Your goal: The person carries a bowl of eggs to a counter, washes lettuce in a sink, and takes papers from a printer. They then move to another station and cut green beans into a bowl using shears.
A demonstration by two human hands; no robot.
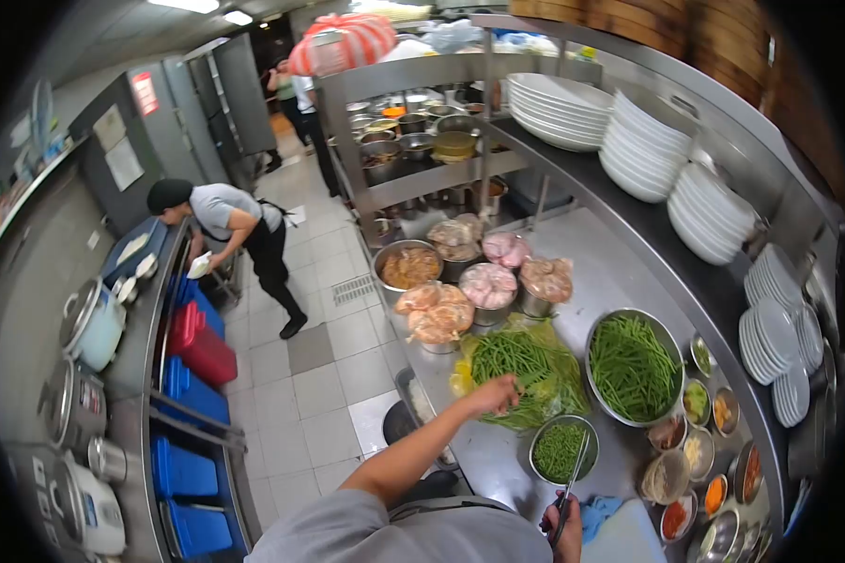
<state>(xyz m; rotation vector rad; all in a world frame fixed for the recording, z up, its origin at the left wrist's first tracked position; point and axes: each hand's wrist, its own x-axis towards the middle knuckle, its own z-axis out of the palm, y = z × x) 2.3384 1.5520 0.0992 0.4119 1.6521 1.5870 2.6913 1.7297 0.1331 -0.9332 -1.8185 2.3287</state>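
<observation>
My left hand (494, 397) is over a heap of long green beans (526, 361) on a yellowish plastic bag (462, 377). Its fingers are loosely bent and apart, and I see nothing held in them. In my right hand (563, 527) is a pair of scissors (573, 474), closed around the handles. The blades point away from me, over the rim of a metal bowl (538, 462) of short-cut green beans (558, 452). A larger steel bowl (676, 389) beyond it is full of long green beans (634, 364).
Bagged meat (438, 312) in pots stands behind the heap. Several small bowls of cut ingredients (699, 452) line the right side. A blue cloth (599, 512) and white board (629, 540) are near me. Stacked plates (559, 108) fill the shelf. Another person (244, 230) bends at the left counter.
</observation>
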